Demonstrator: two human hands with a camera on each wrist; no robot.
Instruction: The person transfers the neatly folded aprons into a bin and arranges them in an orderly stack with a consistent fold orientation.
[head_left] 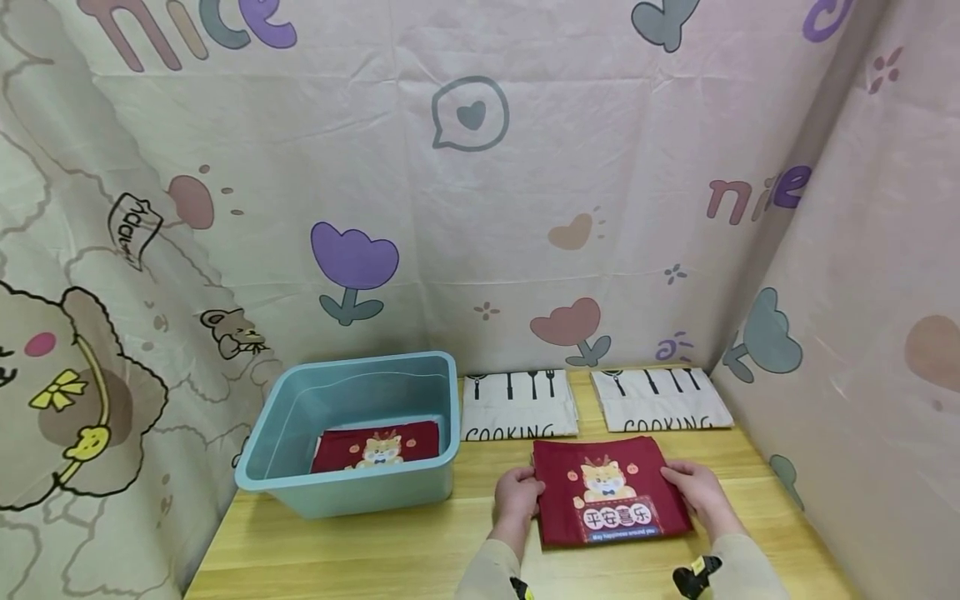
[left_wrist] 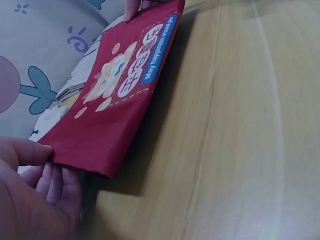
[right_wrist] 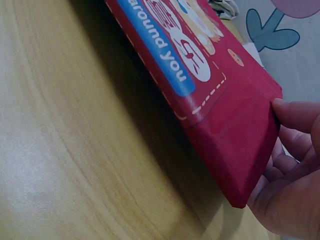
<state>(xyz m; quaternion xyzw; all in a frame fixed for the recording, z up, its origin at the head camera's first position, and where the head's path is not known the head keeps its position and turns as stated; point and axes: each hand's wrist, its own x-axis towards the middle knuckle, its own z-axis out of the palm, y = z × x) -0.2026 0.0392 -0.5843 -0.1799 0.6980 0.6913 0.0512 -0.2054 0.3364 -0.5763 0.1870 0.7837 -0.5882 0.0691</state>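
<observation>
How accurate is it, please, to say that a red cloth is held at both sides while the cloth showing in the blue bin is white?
Only the last colour is wrong: the head view shows the cloth in the blue bin is red, like the held cloth.

On the table (head_left: pixel 360 558), the tub (head_left: pixel 367 496) stands at the left with an inner cloth (head_left: pixel 378 447) in it. To its right, a middle cloth (head_left: pixel 521 408) and a far-right cloth (head_left: pixel 660 402) lie side by side behind; before them, a front cloth (head_left: pixel 607 492) sits between the left hand (head_left: pixel 517 496) and right hand (head_left: pixel 699 492)
</observation>
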